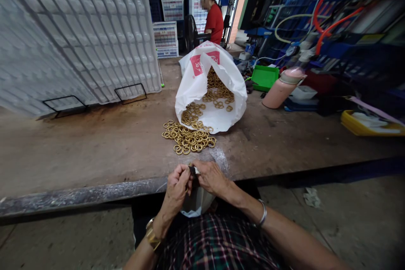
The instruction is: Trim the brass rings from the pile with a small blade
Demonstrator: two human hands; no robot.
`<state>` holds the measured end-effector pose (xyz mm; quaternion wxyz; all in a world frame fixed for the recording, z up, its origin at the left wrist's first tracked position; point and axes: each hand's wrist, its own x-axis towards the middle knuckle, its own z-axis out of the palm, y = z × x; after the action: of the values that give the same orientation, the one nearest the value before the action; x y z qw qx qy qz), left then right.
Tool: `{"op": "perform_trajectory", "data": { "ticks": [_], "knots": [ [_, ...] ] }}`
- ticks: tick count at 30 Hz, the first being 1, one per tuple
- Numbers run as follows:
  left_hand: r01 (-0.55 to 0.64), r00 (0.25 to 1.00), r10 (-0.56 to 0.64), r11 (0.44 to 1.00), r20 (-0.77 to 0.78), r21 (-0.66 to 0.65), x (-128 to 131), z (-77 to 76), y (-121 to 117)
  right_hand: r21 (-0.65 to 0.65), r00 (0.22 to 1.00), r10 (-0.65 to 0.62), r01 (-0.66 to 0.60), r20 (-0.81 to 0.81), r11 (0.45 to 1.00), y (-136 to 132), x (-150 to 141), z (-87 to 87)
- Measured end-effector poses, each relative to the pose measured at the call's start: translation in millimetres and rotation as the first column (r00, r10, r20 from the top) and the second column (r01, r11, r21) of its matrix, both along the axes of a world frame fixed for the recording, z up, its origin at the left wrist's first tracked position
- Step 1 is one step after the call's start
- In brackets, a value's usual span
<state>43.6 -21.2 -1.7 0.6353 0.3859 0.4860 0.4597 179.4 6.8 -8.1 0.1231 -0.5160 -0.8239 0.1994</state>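
Both hands meet just over the table's front edge. My left hand (pixel 179 182) is closed, thumb against fingers, at a small dark piece (pixel 192 170) whose kind I cannot make out. From the other side my right hand (pixel 212 177) pinches close to the same spot, where a bit of white shows at its fingertips. Below them, in the lap, lies a pale bag or container (pixel 198 202), partly covered by the hands. Ahead of the fingers a pile of brass-coloured rings (pixel 190 138) has spilled from the mouth of a white plastic bag (pixel 218 120) lying on its side.
Stacked white ribbed trays (pixel 104 29) stand at the left behind black wire holders (pixel 130 93). To the right are a pink bottle (pixel 280 90), a green tray (pixel 265 77) and a yellow tray (pixel 363 128). A person in a red shirt (pixel 215 23) sits beyond the wooden table (pixel 95 147).
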Motion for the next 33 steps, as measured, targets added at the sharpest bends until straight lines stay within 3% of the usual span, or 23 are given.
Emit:
{"op": "perform_trajectory", "data": {
  "ticks": [6, 15, 19, 22, 33],
  "knots": [
    [-0.002, 0.999, 0.004, 1.000, -0.054, 0.029, -1.3, 1.3, -0.9, -0.005, 0.996, 0.003, -0.002, 0.090, 1.000, 0.7, -3.7, 0.6],
    [0.033, 0.995, -0.033, 0.999, 0.097, 0.004, -4.3, 8.2, -8.9, -0.039, 0.964, -0.136, 0.149, 0.228, 0.988, 16.0, -2.9, 9.6],
    [0.011, 0.962, -0.006, 1.000, 0.271, -0.015, -5.2, 12.0, -9.2, -0.009, 0.995, -0.049, 0.050, 0.090, 0.999, 17.7, 2.9, 5.1],
    [-0.002, 0.949, 0.013, 0.999, 0.315, -0.036, -6.1, 9.0, -7.2, 0.008, 0.999, 0.036, -0.036, -0.015, 0.999, 9.4, -0.8, 2.5],
    [0.027, 0.983, -0.034, 0.999, 0.183, 0.040, -11.6, -3.6, -9.4, -0.032, 0.996, 0.077, -0.075, 0.048, 0.997, -0.5, -8.1, 10.7]
  ]
}}
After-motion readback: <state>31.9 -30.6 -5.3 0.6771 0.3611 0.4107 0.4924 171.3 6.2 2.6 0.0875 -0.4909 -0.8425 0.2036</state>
